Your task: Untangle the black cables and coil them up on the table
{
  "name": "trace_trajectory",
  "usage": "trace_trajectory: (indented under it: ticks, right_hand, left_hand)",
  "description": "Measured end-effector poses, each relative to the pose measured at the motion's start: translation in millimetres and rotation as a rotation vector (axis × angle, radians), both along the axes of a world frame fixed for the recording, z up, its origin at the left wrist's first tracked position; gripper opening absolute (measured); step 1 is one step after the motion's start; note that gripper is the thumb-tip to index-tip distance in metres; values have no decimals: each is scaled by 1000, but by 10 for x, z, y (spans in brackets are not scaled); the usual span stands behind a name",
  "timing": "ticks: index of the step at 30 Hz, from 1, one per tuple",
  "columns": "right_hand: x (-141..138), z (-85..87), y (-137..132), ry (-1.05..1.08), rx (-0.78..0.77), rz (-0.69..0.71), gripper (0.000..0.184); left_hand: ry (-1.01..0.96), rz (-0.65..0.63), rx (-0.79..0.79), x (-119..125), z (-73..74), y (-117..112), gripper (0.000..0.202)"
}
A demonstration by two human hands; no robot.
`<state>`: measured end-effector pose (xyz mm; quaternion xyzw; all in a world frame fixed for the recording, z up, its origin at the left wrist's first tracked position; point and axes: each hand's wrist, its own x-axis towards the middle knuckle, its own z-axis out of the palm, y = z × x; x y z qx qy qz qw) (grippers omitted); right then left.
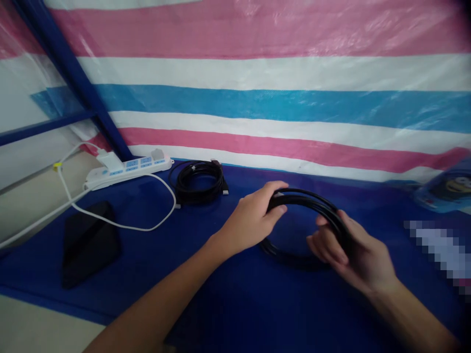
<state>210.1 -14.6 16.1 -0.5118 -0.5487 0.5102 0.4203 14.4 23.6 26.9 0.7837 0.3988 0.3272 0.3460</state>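
A coil of black cable (pixel 307 200) is held up in both hands over the blue table (pixel 235 314). My left hand (pixel 257 215) grips the upper left of the loop, fingers and thumb closed on the strands. On the right side, my right hand (pixel 356 250) wraps round the same bundle, slightly blurred. The coil's lower part hangs close to the tabletop; I cannot tell if it touches. A second black cable coil (pixel 200 184) with plugs at its ends lies on the table, left of my left hand.
At the back left sits a white power strip (pixel 136 169) with a white charger (pixel 109 161) plugged in. Its white cord (pixel 147 229) loops across a dark flat device (pixel 91 245). A striped plastic sheet (pixel 257 103) hangs behind. A blue printed package (pixel 449 186) lies far right.
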Motion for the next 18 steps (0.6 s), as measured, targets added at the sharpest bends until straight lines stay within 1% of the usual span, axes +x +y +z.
trace_trajectory:
  ticks: [3,7,9,12,15,18]
  right_hand:
    - [-37,-18,88,68,-79,-90,45]
    - [15,-41,180,146,-115,-212,43]
    - [61,-43,205,183,-98,-255,42]
    - [132,-41,236,219,-73,-301,40]
    - [209,-51,281,235,-46,-342,39]
    - [311,-76,344,244,7,-392,41]
  left_hand:
    - [-27,-24,-177,-76,-62,76,43]
    - [5,44,-288,-160,-171,184,44]
    - [36,90,-311,-188,-197,216,46]
    - [74,131,-313,-218,-179,226,44]
    - [95,141,-291,-242,-131,212,41]
    - [111,129,-283,-283,-89,207,42]
